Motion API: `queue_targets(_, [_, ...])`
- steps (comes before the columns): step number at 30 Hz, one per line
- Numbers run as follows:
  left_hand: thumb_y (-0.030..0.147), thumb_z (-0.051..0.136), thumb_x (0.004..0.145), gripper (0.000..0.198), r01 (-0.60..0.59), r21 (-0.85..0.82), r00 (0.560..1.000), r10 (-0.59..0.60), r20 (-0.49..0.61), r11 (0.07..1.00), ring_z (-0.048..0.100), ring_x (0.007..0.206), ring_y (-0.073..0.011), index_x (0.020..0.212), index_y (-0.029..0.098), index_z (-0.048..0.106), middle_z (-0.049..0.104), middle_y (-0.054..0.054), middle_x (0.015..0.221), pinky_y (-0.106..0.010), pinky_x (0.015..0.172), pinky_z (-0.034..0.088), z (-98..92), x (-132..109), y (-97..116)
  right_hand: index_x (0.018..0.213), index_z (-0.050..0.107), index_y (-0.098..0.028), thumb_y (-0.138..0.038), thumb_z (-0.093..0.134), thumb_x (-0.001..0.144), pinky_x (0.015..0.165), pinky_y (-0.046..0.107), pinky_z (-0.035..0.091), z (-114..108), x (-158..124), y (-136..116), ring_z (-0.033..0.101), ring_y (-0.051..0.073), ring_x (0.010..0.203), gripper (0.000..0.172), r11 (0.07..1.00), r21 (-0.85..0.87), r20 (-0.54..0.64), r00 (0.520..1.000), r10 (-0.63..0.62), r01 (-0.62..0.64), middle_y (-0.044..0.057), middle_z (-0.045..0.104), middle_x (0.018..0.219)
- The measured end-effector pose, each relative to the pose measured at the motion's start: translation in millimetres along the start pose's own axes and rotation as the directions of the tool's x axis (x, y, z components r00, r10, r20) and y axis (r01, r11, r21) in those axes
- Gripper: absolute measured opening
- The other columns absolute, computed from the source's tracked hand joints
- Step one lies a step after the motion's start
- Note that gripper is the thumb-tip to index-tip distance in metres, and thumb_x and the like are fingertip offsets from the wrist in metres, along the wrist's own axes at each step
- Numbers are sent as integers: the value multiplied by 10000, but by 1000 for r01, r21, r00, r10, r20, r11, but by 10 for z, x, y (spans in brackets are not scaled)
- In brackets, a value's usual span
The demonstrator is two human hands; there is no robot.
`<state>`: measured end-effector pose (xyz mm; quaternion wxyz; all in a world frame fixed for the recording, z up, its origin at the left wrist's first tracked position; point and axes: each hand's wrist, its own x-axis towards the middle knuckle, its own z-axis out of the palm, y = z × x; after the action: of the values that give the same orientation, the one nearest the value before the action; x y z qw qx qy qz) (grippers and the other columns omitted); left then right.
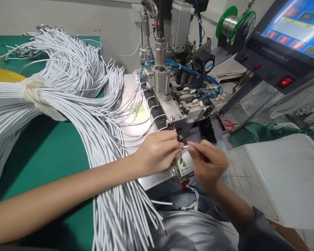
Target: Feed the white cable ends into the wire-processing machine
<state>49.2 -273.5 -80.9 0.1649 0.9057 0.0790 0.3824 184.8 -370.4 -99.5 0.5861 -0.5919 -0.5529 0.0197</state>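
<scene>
Between my two hands runs the end of a white cable (pixel 185 146). My left hand (pixel 158 152) pinches its white jacket. Close by on the right, my right hand (pixel 209 161) has thumb and forefinger closed on the thin wire end. Both hands are just in front of the machine (pixel 172 108), where several white cables lead into a row of black slots. A large bundle of white cables (pixel 102 136) passes under my left forearm, some with coloured wire ends showing at the bottom.
A cloth tie (pixel 34 92) binds the bundle over the green table mat (pixel 49 153). A control screen (pixel 295 31) and a solder spool (pixel 230 26) stand at the upper right. Red-handled scissors (pixel 229 124) and a phone (pixel 208 130) lie beside the machine. A white bin (pixel 282 177) is at the right.
</scene>
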Motion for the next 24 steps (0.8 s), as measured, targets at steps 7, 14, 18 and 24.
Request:
queue_targets(7, [166, 482, 865, 135, -230, 368, 973, 211, 93, 901, 444, 574, -113, 784, 146, 588, 539, -21, 669, -234, 492, 340, -37, 12, -8, 640, 654, -163, -205, 590, 789, 416, 235, 246, -198, 242, 10, 294, 66, 428, 167, 999, -30, 364, 931, 30, -21, -60, 321, 473])
queue_targets(14, [190, 460, 904, 222, -1, 58, 997, -4, 83, 998, 462, 552, -87, 751, 127, 609, 520, -11, 636, -196, 503, 361, 21, 0, 15, 595, 629, -162, -203, 567, 807, 454, 250, 258, -111, 240, 85, 302, 80, 460, 225, 990, 97, 297, 953, 67, -100, -56, 283, 484])
queue_targets(18, [218, 425, 933, 228, 69, -76, 981, -54, 189, 995, 518, 614, -84, 859, 129, 621, 561, -27, 718, -180, 566, 416, 51, -25, 12, 621, 622, -166, -208, 571, 815, 455, 248, 258, -30, 151, 129, 299, 85, 471, 204, 978, 167, 190, 977, 96, -128, -59, 274, 494])
queue_targets(24, [166, 354, 929, 262, -47, 240, 981, -1, 194, 970, 459, 565, -97, 868, 111, 602, 531, -33, 695, -207, 503, 382, 40, 9, -9, 601, 588, -165, -192, 555, 817, 454, 247, 250, -49, 215, 150, 291, 75, 463, 220, 996, 28, 220, 973, 75, -83, -61, 281, 504])
